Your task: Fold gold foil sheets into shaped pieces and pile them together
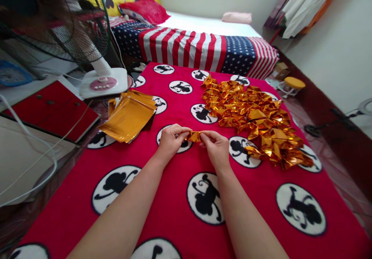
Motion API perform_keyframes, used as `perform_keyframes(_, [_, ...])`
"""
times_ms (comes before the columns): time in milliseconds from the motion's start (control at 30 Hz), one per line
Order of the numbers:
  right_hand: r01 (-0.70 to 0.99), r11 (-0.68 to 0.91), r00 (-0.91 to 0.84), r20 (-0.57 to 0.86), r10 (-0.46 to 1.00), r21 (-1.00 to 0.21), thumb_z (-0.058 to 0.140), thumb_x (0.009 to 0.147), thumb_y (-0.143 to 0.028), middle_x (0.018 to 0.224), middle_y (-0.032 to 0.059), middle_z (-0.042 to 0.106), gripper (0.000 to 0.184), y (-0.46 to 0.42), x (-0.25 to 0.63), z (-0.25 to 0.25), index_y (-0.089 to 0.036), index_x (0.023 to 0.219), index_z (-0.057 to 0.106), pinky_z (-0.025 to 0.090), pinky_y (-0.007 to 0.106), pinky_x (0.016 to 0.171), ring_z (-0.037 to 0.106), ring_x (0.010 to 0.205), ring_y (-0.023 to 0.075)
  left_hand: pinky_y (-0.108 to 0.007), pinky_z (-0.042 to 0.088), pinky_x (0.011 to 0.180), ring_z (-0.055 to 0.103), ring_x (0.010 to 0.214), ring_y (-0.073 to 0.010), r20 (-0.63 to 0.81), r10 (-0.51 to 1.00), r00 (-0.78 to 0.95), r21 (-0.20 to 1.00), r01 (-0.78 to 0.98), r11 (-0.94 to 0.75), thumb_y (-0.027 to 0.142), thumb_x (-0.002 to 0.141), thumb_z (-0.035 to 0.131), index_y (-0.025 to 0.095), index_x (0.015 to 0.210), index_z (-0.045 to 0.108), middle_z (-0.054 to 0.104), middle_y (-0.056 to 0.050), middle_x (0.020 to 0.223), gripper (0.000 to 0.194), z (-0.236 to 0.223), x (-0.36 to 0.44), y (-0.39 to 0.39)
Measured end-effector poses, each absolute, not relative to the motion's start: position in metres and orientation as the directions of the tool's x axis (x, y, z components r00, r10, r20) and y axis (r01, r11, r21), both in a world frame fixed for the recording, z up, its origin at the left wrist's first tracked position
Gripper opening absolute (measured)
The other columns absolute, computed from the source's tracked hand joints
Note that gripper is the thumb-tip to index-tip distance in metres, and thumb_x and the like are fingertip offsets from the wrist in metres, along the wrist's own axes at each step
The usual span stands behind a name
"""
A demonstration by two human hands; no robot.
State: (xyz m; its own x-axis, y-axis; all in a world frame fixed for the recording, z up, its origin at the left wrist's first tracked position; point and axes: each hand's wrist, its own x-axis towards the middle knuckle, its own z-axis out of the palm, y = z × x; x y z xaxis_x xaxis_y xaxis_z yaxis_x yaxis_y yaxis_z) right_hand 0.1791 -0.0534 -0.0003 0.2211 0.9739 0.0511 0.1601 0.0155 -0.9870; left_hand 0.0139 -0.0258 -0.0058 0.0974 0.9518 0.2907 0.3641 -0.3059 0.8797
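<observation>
Between my two hands is a small folded piece of shiny gold foil paper [193, 136], held just above the red cloth. My left hand [173, 139] pinches its left end with thumb and fingers. At its right end, my right hand [214, 144] closes in the same kind of pinch. Beyond my left hand lies a loose stack of flat gold foil sheets [128, 115]. To the right of my right hand spreads a large heap of folded gold foil pieces [252, 115], arranged in rough rows.
A red cloth with black monkey figures in white circles [174, 104] covers the table. An electric fan [103, 81] stands at the left beside a red-fronted cabinet [54, 106]. Behind is a bed with a stars-and-stripes cover [186, 48]. A yellow-topped stool [294, 83] stands at right.
</observation>
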Motion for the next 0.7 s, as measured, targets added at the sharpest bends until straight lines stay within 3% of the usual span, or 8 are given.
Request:
perform_keyframes(300, [0.176, -0.009, 0.131, 0.015, 0.991, -0.984, 0.066, 0.077, -0.037, 0.065, 0.0024, 0.068, 0.022, -0.0528, 0.1820, 0.0031, -0.017, 0.083, 0.072, 0.048, 0.024, 0.051, 0.059, 0.051, 0.0139, -0.023, 0.045, 0.064, 0.062, 0.070, -0.0134, 0.300, 0.949, 0.096, 0.824, 0.476, -0.308, 0.015, 0.081, 0.061, 0.017, 0.083, 0.076, 0.070, -0.004, 0.077, 0.015, 0.0025, 0.0146, -0.0282])
perform_keyframes(467, [0.178, -0.004, 0.159, 0.025, 0.987, -0.984, 0.064, 0.078, -0.036, 0.062, 0.0009, 0.066, 0.021, -0.0540, 0.1812, 0.0066, -0.016, 0.082, 0.072, 0.046, 0.022, 0.048, 0.056, 0.048, 0.0124, -0.024, 0.044, 0.063, 0.060, 0.065, -0.0136, 0.315, 0.948, 0.051, 0.780, 0.555, -0.289, 0.025, 0.082, 0.064, 0.016, 0.085, 0.075, 0.071, -0.004, 0.075, 0.014, 0.0031, 0.0142, -0.0291])
perform_keyframes(700, [0.246, -0.001, 0.199, 0.049, 0.979, -0.969, 0.062, 0.079, -0.035, 0.060, 0.0010, 0.065, 0.021, -0.0546, 0.1807, 0.0054, -0.016, 0.076, 0.071, 0.042, 0.022, 0.045, 0.053, 0.046, 0.0118, -0.024, 0.045, 0.065, 0.064, 0.068, -0.0142, 0.319, 0.929, 0.186, 0.793, 0.485, -0.369, 0.023, 0.084, 0.062, 0.015, 0.076, 0.075, 0.073, -0.005, 0.075, 0.017, 0.0031, 0.0139, -0.0283])
